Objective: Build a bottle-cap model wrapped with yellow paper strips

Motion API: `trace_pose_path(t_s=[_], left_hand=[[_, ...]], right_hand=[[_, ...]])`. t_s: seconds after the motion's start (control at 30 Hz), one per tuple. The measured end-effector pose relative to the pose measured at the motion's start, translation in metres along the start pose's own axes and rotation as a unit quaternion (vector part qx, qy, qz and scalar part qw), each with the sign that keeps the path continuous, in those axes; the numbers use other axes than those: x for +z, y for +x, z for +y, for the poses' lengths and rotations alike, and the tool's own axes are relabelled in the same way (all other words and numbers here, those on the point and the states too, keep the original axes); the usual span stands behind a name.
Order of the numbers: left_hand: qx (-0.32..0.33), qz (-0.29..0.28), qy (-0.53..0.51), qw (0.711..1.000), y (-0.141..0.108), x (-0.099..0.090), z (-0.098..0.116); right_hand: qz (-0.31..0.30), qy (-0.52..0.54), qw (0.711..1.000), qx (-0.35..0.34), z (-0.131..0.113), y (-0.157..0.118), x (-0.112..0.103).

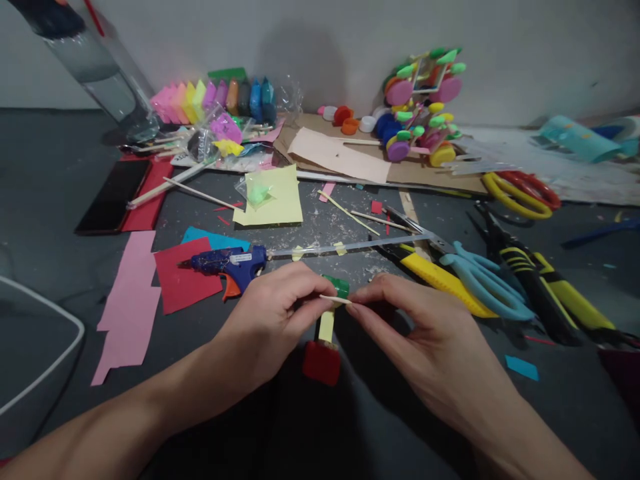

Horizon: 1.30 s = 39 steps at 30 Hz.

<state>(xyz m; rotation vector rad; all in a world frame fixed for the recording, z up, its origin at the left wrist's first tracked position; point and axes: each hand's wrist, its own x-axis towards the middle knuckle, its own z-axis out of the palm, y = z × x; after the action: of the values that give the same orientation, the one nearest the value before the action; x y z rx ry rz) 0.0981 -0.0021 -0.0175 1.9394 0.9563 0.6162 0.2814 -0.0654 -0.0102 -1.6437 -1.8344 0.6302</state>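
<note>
A short, thin pale stick [336, 300] is pinched between both hands near the middle of the head view. My left hand [280, 313] grips its left end between thumb and forefinger. At its right end, the thumb and forefinger of my right hand [415, 320] are closed on it. Just behind and below the stick lies a small piece with a green top [337, 286], a pale yellow strip [327, 327] and a red block [322, 363]. The fingertips partly hide where these parts meet.
A blue glue gun [230, 263] lies left on red paper [173, 287]. Right are a yellow cutter [445, 283], light blue scissors [493, 287] and black-yellow pliers [535, 287]. Farther back stand a bottle [107, 87] and a colourful model [420, 110].
</note>
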Motion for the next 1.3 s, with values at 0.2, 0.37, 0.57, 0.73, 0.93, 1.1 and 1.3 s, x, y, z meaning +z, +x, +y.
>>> trace_pose_path(t_s=[0.2,0.37,0.57,0.73,0.93,1.1,1.3], left_hand=[[0.014,0.002,0.006,1.0,0.001,0.0,0.0],[0.017,-0.004,0.011,1.0,0.001,-0.001,0.0],[-0.025,0.011,-0.022,0.999,-0.001,-0.001,0.002],[-0.12,0.074,-0.204,0.969,-0.006,-0.004,0.011],[-0.133,0.006,-0.446,0.885,-0.015,-0.004,0.021],[-0.054,0.001,-0.416,0.908,-0.018,-0.004,0.02],[0.019,0.046,-0.346,0.937,-0.022,-0.002,0.018]], right_hand=[[-0.003,0.006,1.0,0.005,0.001,-0.002,0.0],[-0.008,0.005,1.0,0.007,-0.001,-0.001,-0.001],[0.013,0.006,1.0,0.002,-0.003,0.001,-0.003],[0.079,0.065,0.994,-0.029,-0.012,-0.003,-0.008],[0.055,0.187,0.98,-0.05,-0.026,-0.01,-0.001],[0.09,0.201,0.973,-0.066,-0.031,-0.01,0.002],[0.047,0.157,0.983,-0.088,-0.034,-0.012,-0.001]])
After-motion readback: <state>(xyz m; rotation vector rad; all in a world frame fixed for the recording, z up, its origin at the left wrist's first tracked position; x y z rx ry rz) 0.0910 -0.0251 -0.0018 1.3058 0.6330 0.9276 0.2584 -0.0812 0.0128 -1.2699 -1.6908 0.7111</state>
